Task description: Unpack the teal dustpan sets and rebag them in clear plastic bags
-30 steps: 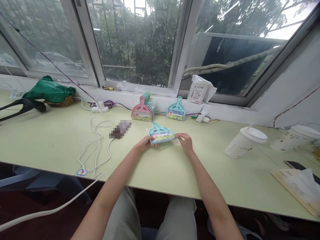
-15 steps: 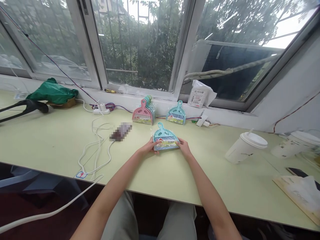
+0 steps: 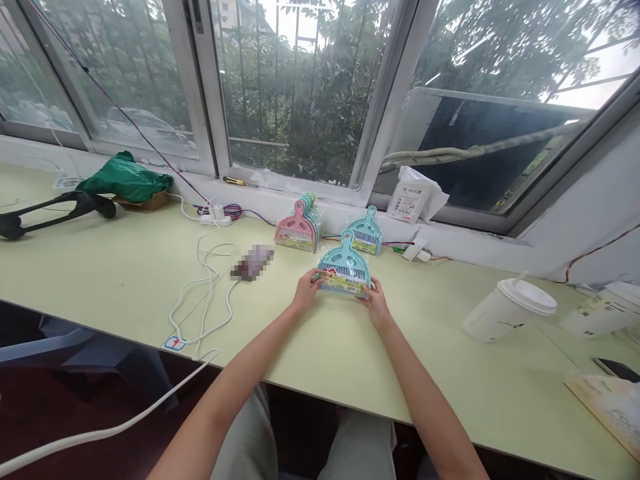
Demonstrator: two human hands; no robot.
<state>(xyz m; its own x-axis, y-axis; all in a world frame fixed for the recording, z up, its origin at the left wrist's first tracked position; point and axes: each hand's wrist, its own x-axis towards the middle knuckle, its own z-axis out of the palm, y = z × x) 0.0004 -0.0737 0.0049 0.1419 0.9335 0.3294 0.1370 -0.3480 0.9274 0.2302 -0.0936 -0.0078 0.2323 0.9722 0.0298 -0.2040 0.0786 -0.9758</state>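
Observation:
Both hands hold a teal dustpan and brush set (image 3: 346, 263) in clear plastic wrap, upright with its handle pointing up. My left hand (image 3: 307, 288) grips its lower left edge, thumb at the front. The lower right corner is pinched by my right hand (image 3: 375, 298). Just behind it, partly covered, another teal dustpan set (image 3: 367, 230) leans near the wall. To the left stands a row of similar wrapped sets, a pink dustpan set (image 3: 296, 230) in front and green ones behind.
White cables (image 3: 203, 293) and a pixelated object (image 3: 253, 263) lie on the left of the table (image 3: 310, 353). A lidded white cup (image 3: 510, 310) stands at the right. At the back are a power strip (image 3: 215, 219), a green bag (image 3: 127, 177) and a tissue pack (image 3: 415, 195).
Both hands have raised the held dustpan set more upright and moved it toward the teal one at the back, now overlapping it in view. The camera view has shifted slightly left.

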